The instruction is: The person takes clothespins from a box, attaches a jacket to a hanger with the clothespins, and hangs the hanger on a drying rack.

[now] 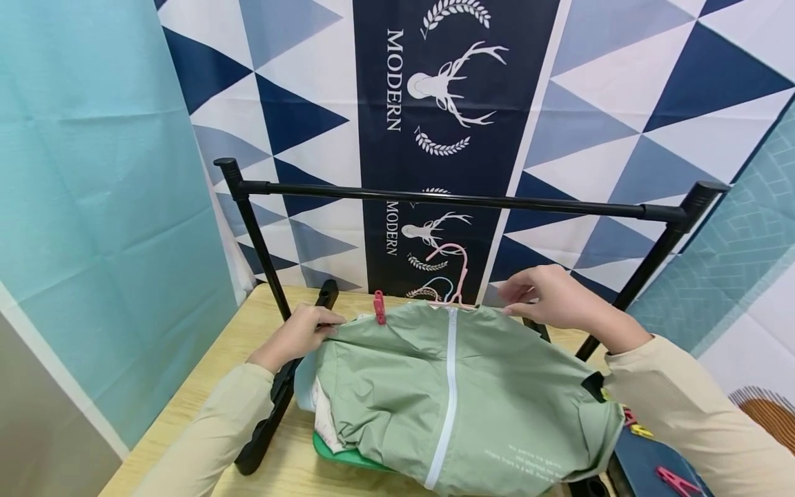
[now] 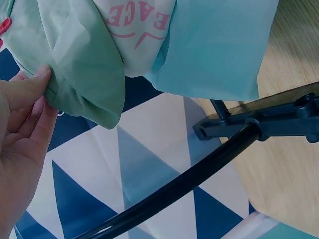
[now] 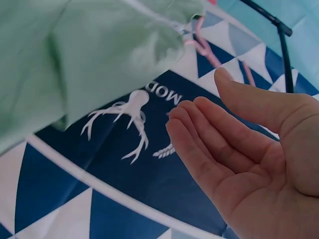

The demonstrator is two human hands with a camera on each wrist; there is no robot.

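A sage-green jacket [image 1: 397,386] with a white zipper [image 1: 450,393] hangs spread on a pink hanger [image 1: 463,266], whose hook rises above the collar. At the jacket's left shoulder my left hand [image 1: 301,335] pinches the fabric between thumb and fingers, and the left wrist view shows this hold on the green cloth [image 2: 84,64]. A red clothespin [image 1: 379,308] sits on that shoulder edge. My right hand [image 1: 546,297] is beside the right shoulder. In the right wrist view its loosely bent fingers [image 3: 199,144] hold nothing, apart from the jacket.
A black rack's crossbar [image 1: 435,199] spans behind the jacket. Below lies a green basket [image 1: 350,458]; a light-blue cloth [image 2: 214,50] and a white garment with pink lettering [image 2: 142,25] show beside the jacket. A pink clothespin [image 1: 678,481] lies on a dark blue surface at right.
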